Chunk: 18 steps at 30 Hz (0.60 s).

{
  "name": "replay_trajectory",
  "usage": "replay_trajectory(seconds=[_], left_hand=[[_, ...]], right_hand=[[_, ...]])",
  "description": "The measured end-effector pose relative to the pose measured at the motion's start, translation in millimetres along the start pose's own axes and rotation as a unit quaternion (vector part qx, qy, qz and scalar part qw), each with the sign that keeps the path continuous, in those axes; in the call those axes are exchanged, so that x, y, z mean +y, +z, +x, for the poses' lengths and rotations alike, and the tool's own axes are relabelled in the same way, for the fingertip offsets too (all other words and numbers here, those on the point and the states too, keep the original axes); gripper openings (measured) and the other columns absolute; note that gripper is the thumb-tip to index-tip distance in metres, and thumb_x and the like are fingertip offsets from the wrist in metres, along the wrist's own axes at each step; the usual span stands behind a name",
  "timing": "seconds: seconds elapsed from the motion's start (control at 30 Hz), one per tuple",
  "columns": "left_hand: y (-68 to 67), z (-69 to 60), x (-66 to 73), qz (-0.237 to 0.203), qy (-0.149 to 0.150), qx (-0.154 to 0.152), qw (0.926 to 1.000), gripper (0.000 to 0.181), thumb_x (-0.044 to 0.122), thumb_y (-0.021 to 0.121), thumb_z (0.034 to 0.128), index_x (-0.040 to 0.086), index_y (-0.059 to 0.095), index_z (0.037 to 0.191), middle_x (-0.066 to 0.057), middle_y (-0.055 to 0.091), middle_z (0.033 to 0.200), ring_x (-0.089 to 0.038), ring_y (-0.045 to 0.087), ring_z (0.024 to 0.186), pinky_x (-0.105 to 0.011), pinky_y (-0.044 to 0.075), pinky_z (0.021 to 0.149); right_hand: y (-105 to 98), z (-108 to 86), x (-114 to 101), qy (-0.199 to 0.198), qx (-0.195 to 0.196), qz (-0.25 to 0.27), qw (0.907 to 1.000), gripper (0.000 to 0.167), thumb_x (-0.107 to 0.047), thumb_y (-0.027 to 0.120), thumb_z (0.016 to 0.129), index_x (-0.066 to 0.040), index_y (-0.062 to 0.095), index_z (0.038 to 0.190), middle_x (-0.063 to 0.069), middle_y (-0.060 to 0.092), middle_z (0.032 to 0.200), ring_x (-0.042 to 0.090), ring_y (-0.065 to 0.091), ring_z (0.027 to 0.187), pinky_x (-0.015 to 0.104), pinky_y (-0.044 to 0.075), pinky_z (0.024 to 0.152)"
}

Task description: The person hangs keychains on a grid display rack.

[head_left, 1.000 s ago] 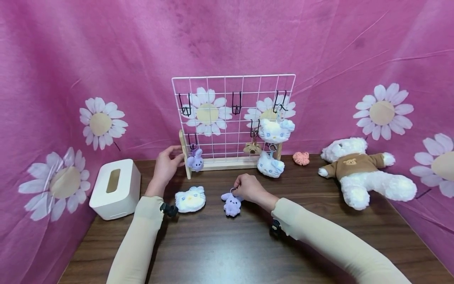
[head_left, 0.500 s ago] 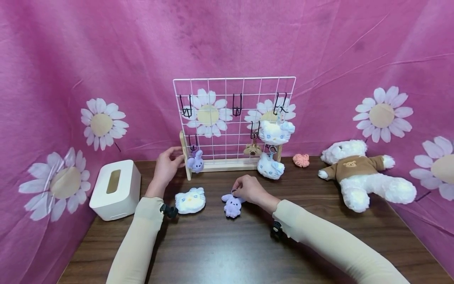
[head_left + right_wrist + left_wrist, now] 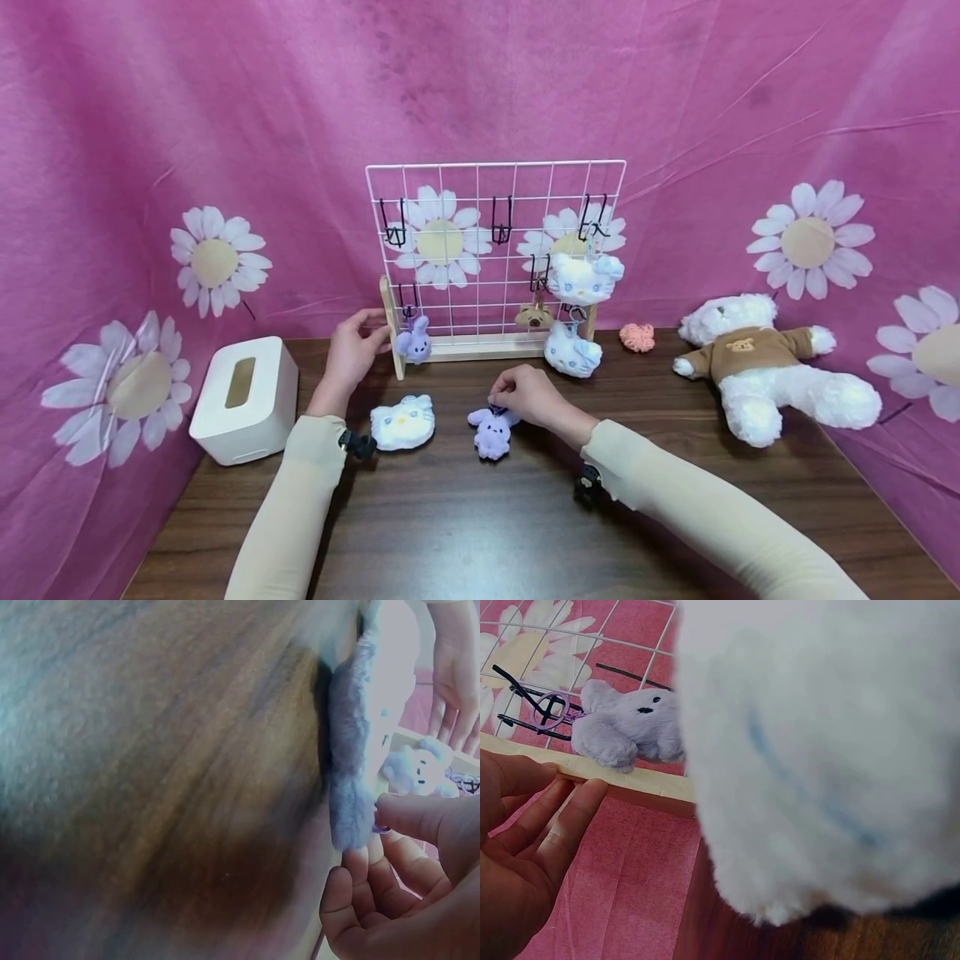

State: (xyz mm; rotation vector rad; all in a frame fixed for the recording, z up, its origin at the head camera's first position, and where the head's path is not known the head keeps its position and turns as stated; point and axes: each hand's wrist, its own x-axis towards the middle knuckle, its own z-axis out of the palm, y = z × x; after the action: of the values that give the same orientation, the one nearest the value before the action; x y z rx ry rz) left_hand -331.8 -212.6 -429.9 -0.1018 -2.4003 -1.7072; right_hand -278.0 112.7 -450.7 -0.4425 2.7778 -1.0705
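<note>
"Looking at that purple bunny charm (image 3: 492, 437) on the table (image 3: 450, 533), how would it handle?"

"Light and soft, I'd guess, with little to break. The purple fitting (image 3: 382, 829) at its head seems the 1 firm place to hold."

"And the hands?"

"The right hand (image 3: 528, 395) pinches it there, thumb and fingers together; the body lies just beside, on the near side. The left hand (image 3: 352, 354) grips the wooden stand (image 3: 487, 350), well apart."
</note>
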Motion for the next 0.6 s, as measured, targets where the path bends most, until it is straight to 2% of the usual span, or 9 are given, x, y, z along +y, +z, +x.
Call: replay_trajectory(seconds=[0.3, 0.5, 0.6], left_hand=[[0.3, -0.4, 0.1, 0.003, -0.001, 0.001, 1.0, 0.037, 0.005, 0.067, 0.1119, -0.004, 0.066, 0.148, -0.032, 0.07, 0.139, -0.043, 0.075, 0.119, -0.042, 0.072, 0.099], [0.1, -0.2, -0.1, 0.001, -0.003, 0.001, 1.0, 0.038, 0.006, 0.067, 0.112, -0.003, 0.066, 0.149, -0.031, 0.07, 0.14, -0.042, 0.074, 0.121, -0.026, 0.073, 0.09], [-0.1, 0.0, -0.4, 0.001, -0.004, 0.001, 1.0, 0.038, 0.006, 0.067, 0.1119, -0.003, 0.066, 0.149, -0.031, 0.07, 0.14, -0.043, 0.074, 0.121, -0.023, 0.073, 0.088]], right_hand=[[-6, 0.0, -2, -0.003, 0.002, -0.008, 1.0, 0.011, -0.015, 0.078, 0.103, -0.013, 0.084, 0.094, 0.0, 0.081, 0.091, 0.008, 0.065, 0.083, 0.025, 0.058, 0.076], [-12, -2.1, -6, 0.005, -0.001, 0.011, 0.9999, 0.011, -0.017, 0.077, 0.103, -0.014, 0.084, 0.096, -0.001, 0.081, 0.092, 0.009, 0.069, 0.087, 0.027, 0.061, 0.082], [-15, -3.6, -9, 0.014, -0.005, 0.02, 0.9997, 0.011, -0.018, 0.077, 0.104, -0.015, 0.084, 0.097, -0.001, 0.081, 0.094, 0.01, 0.07, 0.088, 0.027, 0.061, 0.083]])
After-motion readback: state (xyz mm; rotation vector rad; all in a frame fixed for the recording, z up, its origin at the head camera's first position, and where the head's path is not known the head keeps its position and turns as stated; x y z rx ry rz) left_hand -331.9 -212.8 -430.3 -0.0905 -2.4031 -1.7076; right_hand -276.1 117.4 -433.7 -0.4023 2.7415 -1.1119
